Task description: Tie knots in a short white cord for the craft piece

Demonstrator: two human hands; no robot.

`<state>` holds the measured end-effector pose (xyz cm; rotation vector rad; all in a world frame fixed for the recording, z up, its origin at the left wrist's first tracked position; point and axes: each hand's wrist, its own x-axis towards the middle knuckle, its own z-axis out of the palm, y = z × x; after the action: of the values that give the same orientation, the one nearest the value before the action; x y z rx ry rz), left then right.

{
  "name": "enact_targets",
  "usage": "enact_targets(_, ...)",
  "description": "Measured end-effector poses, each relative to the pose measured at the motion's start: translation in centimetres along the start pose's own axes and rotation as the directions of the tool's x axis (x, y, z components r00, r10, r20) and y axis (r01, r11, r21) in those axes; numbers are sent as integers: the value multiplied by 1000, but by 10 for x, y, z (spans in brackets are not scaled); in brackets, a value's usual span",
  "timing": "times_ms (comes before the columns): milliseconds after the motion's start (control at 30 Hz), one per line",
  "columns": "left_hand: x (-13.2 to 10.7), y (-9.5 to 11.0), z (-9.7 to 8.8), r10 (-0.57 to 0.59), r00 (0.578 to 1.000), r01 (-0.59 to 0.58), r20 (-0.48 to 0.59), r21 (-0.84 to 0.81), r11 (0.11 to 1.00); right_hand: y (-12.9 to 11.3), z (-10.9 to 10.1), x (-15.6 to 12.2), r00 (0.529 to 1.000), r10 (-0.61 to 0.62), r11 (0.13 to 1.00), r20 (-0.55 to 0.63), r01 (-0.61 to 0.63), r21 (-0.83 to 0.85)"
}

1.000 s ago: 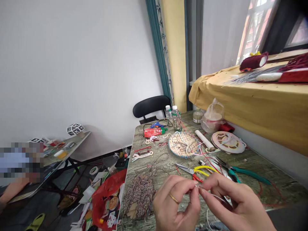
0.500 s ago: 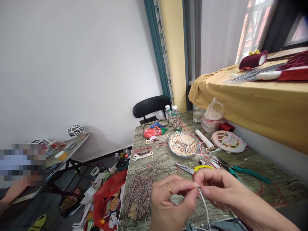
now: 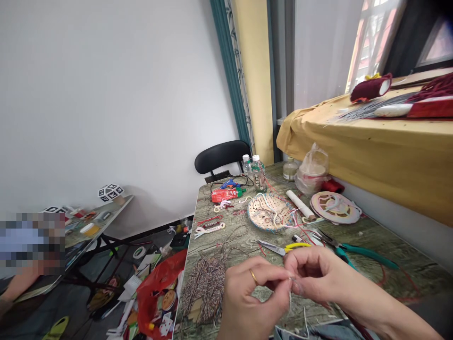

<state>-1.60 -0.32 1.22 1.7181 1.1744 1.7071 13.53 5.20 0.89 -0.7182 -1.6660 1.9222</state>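
Note:
Both hands meet at the near edge of the table, fingertips touching. My left hand (image 3: 255,296), with a gold ring on one finger, pinches a thin white cord (image 3: 290,302) between thumb and forefinger. My right hand (image 3: 316,275) pinches the same cord right beside it; the exact spot where it is gripped is hidden by the fingertips. Part of the cord hangs down below. Just beyond the hands lie yellow-handled scissors (image 3: 278,247) and green-handled pliers (image 3: 368,255). To the left of my left hand rests a bundle of speckled yarn (image 3: 203,285).
A round woven basket (image 3: 271,212) holds cords mid-table. Around it are a white tube (image 3: 300,205), a round pale disc (image 3: 334,207), a red tube of glue (image 3: 225,194) and a bottle (image 3: 259,177). A red bag (image 3: 150,295) lies on the floor; another person's arm (image 3: 26,279) is far left.
The white cord between my fingers has shifted: its long hanging loop is lower and less visible beneath my right hand. My hands stay pinched together in nearly the same place.

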Motion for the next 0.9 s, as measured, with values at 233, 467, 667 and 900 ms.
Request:
enact_targets(233, -3, 0, -3, -83, 996, 83, 24, -33, 996, -2, 3, 4, 933, -282, 833, -222, 124, -540)
enact_targets(467, 0, 3, -5, -81, 997, 81, 6, -13, 997, -1, -6, -1, 989, -80, 970, -123, 49, -238)
enact_targets(667, 0, 5, -5, -54, 998, 55, 15, -31, 998, -3, 8, 1, 994, -98, 967, -57, 81, -243)
enact_targets(900, -1, 5, -10, -29, 999, 32, 44, -81, 996, 6, -31, 4, 877, -407, 596, -257, 42, -802)
